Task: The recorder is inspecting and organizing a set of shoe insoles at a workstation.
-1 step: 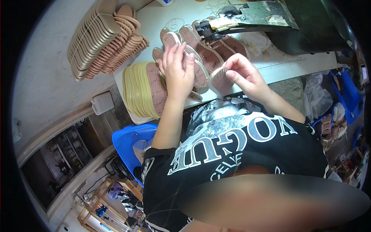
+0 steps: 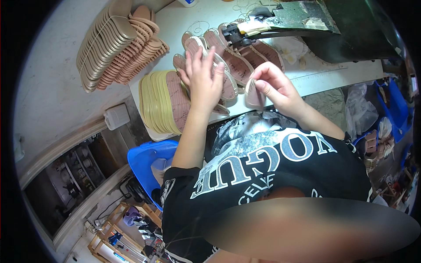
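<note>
White table [image 2: 175, 22], pale wall [image 2: 57, 74], blue bin [image 2: 144, 160] — right grip [image 2: 278, 87] pinching insole [image 2: 252, 97]; left grip [image 2: 205, 82] spread.

The left hand [image 2: 204, 84] partly hides a brown sole [image 2: 228, 87], the right hand [image 2: 277, 88] partly covers a curved piece [image 2: 252, 95], and the top edge crops a white container [image 2: 187, 2].

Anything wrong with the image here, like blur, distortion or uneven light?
Head view: a smooth blurred oval masks the lower right; the sole piece in the right hand looks slightly smeared at its lower end.
Head view: black corners, and the pale frame at left bows.
Head view: bright tabletop, dark opening lower left.
</note>
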